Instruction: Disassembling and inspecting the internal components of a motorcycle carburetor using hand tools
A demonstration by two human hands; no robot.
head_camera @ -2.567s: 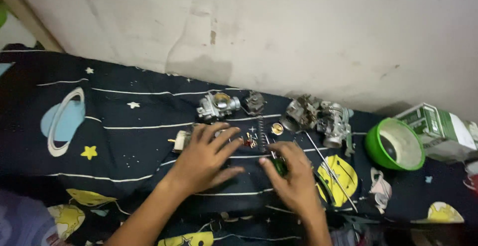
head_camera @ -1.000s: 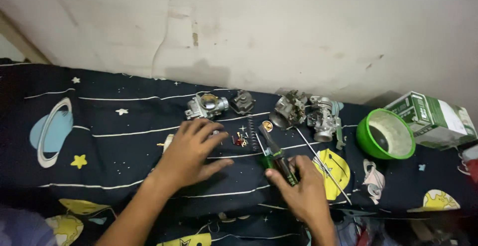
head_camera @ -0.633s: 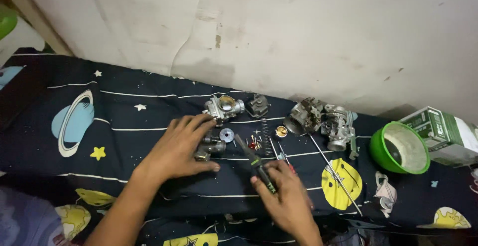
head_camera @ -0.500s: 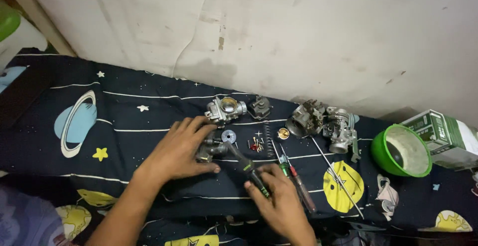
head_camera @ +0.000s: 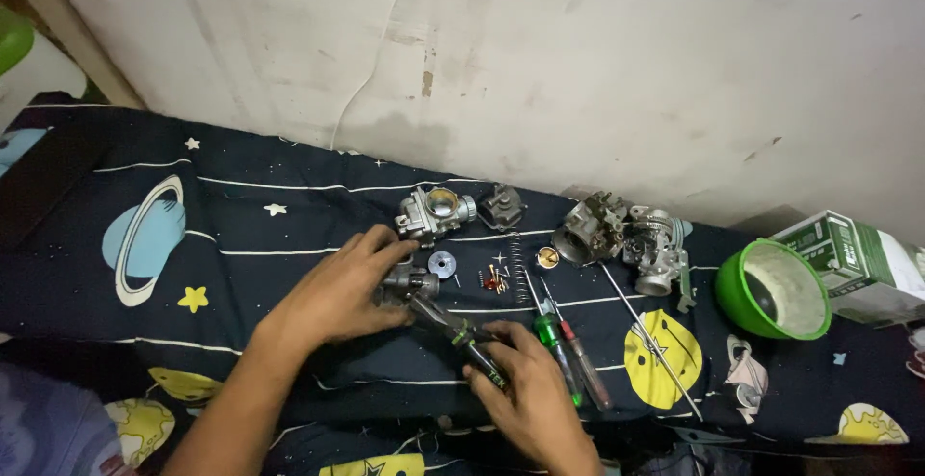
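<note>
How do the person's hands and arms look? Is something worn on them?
Both the left hand and the right hand are bare: no gloves, rings or watch can be seen. The forearms are bare too, with no sleeves in view.

A couple of seconds back the left hand [head_camera: 337,293] lay flat, fingers spread over the small parts on the bed; now it has curled around a small grey metal part [head_camera: 409,283] and pins it to the sheet. The right hand [head_camera: 525,389] held a dark-handled screwdriver [head_camera: 462,336] pointing up and away, near the spring; since then it has swung the tool leftward, so the tip now meets the metal part under the left fingers. The right hand has also drawn back toward the body. Two other screwdrivers [head_camera: 568,351], earlier partly under that hand, now lie uncovered beside it.
</note>
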